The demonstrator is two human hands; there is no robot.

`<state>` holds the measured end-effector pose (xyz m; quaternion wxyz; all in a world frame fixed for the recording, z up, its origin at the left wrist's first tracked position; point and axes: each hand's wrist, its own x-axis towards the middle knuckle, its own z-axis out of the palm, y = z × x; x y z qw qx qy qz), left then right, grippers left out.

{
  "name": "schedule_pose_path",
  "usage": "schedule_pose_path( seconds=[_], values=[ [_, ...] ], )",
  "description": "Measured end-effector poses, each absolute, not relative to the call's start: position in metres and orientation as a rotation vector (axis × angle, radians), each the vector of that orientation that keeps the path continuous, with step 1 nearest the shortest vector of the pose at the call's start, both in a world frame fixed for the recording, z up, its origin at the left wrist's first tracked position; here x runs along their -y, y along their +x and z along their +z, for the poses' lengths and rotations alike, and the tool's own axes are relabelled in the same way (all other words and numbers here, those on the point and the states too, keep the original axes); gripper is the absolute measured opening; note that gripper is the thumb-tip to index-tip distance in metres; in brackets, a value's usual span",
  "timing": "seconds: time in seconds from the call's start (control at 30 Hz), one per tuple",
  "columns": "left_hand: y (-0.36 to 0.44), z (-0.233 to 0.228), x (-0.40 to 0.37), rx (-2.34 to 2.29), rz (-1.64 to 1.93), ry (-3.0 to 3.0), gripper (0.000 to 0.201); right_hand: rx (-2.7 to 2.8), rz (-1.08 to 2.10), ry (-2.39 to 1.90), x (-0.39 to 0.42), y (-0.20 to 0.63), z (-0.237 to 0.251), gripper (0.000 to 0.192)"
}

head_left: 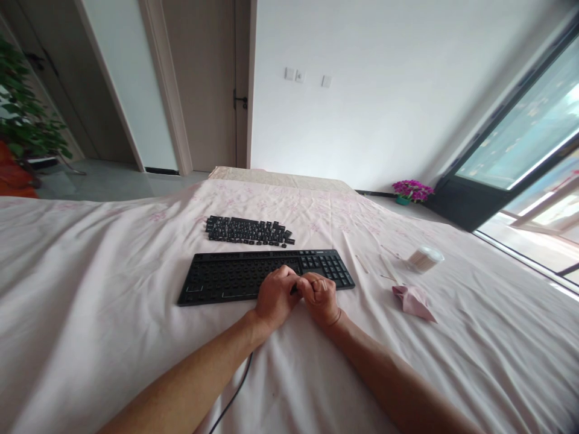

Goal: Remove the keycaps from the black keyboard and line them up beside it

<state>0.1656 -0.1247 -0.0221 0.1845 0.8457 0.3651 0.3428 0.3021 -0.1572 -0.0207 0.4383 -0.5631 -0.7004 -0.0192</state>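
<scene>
Your left hand [274,296] and right hand [319,295], both curled shut with fingertips meeting on something too small to identify, rest at the front edge of the keyboard [262,275] on the bed [90,289]; judged light, stiff, best gripped by its long edges.

head view | worn at head height, looking forward and down along both forearms over the bed [90,289] | near: keyboard [226,280] at frame centre, close below the lens | far: white wall and door in the upper half; window at the right edge | single view; nothing shared
</scene>
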Motion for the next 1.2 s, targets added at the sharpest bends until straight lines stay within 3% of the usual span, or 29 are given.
schedule_pose_path(
  seconds=[0.4,0.77,1.2],
  values=[
    [0.17,-0.017,0.123,-1.13,0.879,2.457,0.016,1.458,0.37,-1.319,0.142,0.304,-0.007,0.053],
    [0.172,-0.01,0.126,-1.055,0.926,2.386,0.004,1.15,0.391,-1.313,0.134,0.3,-0.01,0.056],
    [0.171,-0.018,0.11,-1.012,1.091,1.74,0.022,1.726,0.064,-1.181,0.151,0.308,0.001,0.044]
  ],
)
